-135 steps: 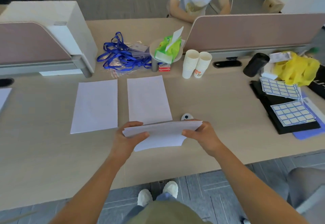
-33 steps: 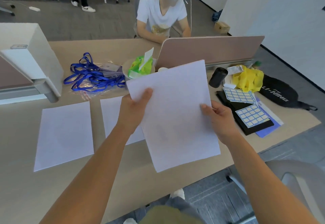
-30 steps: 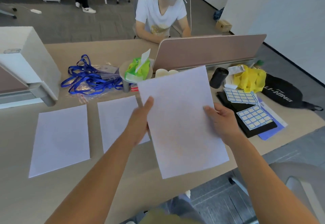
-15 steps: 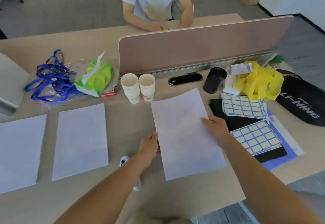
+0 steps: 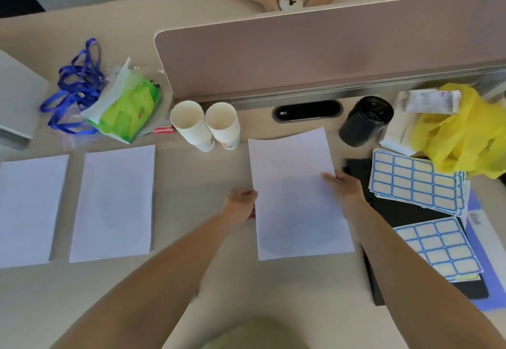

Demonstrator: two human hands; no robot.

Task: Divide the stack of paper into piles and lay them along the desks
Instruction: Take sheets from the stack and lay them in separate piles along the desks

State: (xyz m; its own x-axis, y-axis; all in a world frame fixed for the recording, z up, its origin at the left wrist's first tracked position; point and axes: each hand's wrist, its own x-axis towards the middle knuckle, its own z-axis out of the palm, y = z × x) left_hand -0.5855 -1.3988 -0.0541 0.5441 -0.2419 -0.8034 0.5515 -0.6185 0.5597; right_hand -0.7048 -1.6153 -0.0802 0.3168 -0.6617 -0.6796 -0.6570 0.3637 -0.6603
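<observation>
Desk [image 5: 191, 280] runs L to R w/ a pink divider [image 5: 328, 55] at the back. Two paper piles [image 5: 112, 203] already lie flat side by side at far L. About 1 s ago the rest of the paper was up in the air betw. both hands; now it's down flat as the third pile [image 5: 295, 200], well R of the other two, just in front of the paper cups [image 5: 205, 126] and just L of the black folder [image 5: 356, 167] w/ the label sheets [image 5: 416, 181]. Right hand [image 5: 345, 189] pinches its R edge, thumb on top. Left hand [image 5: 241, 206] sits at the L edge w/ fingers curled; can't tell if it grips or only nudges. Meaning, IMO: pile 3 is placed and no spare sheets show in either hand, so the splitting looks about done. Left to do is prob. let go and maybe square it up, since it sits a bit skewed vs. the others and the gap to pile 2 is wider.
</observation>
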